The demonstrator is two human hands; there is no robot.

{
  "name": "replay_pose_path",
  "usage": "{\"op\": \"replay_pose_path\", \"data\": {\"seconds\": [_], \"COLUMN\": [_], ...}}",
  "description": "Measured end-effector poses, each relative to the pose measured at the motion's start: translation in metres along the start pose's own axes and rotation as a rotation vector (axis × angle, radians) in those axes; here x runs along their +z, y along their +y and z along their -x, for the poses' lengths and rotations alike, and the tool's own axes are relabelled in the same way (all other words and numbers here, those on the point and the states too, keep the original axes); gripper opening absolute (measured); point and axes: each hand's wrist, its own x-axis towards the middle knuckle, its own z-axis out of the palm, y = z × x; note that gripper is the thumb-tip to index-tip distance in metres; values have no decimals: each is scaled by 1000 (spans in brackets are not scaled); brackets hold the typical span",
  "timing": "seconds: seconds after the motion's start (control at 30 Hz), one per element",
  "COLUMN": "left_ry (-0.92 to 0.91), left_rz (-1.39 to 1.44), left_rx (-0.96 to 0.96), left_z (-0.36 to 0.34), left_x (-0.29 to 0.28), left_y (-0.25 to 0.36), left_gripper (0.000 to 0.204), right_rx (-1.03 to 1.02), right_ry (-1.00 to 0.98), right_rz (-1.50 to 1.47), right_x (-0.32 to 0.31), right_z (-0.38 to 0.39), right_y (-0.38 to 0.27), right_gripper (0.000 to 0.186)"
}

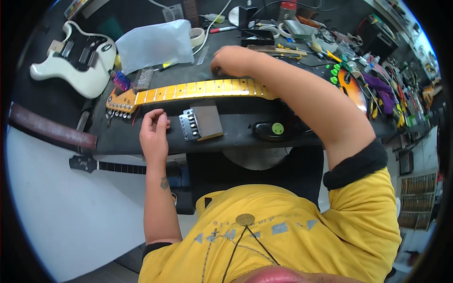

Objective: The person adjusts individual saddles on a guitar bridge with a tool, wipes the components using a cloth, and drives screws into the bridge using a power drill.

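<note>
White guitar body [75, 68] is lying over on the far left, tucked out of the way, probably so nothing's bumping its finish. Below it, a dark guitar neck [111, 167] is sitting off the main surface [238, 127], which I'm guessing is just saving room. Then there's the star of the spot: a yellow guitar neck [198, 88] that's lying crosswise, frets up, headstock on the left. That looks handy, since the whole fret side is facing the person. A pale sheet of wrapping [153, 47] is resting behind it, kinda shoved back.

Left hand [155, 128] is hanging out just in front of the headstock end. Its grip is looking half curled and loose, with nothing showing in it, so I'd call it resting. Right beside it, a metal bridge [189, 125] is sitting against a brown block [208, 121], maybe so it's not sliding around.

Right hand [232, 63] is hanging past the far edge of the neck, with the forearm crossing above its right end. The fingers are curling down and facing away, so I can't tell how closed that grip is or if it's holding anything. Further right, an orange guitar body [351, 89] is lying by a big pile of tools [377, 89], presumably all staying within arm's reach.
</note>
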Motion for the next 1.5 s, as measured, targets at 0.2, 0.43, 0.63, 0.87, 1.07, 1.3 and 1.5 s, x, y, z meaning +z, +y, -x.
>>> {"op": "replay_pose_path", "data": {"seconds": [0.2,0.43,0.63,0.87,1.07,1.3,1.5], "left_ry": [1,-10,-507,-765,-762,-731,-741], "left_rz": [186,263,813,923,946,942,894], "left_rx": [-31,263,-268,-379,-413,-500,-533], "left_z": [-7,70,111,121,116,124,131], "left_x": [-8,10,73,101,103,106,121], "left_y": [-25,74,99,88,103,88,99], "left_gripper": [23,17,14,26,22,19,13], "right_rx": [90,-116,-158,61,974,1690,1734], "right_ry": [232,404,810,701,968,258,1215], "right_rz": [7,-670,-704,-687,-8,199,130], "right_x": [-3,-75,-7,-10,-37,2,-8], "right_z": [0,148,217,277,416,551,598], "right_y": [-4,-145,-179,-161,92,207,238], "right_gripper": [24,25,21,25,33,49,49]}}
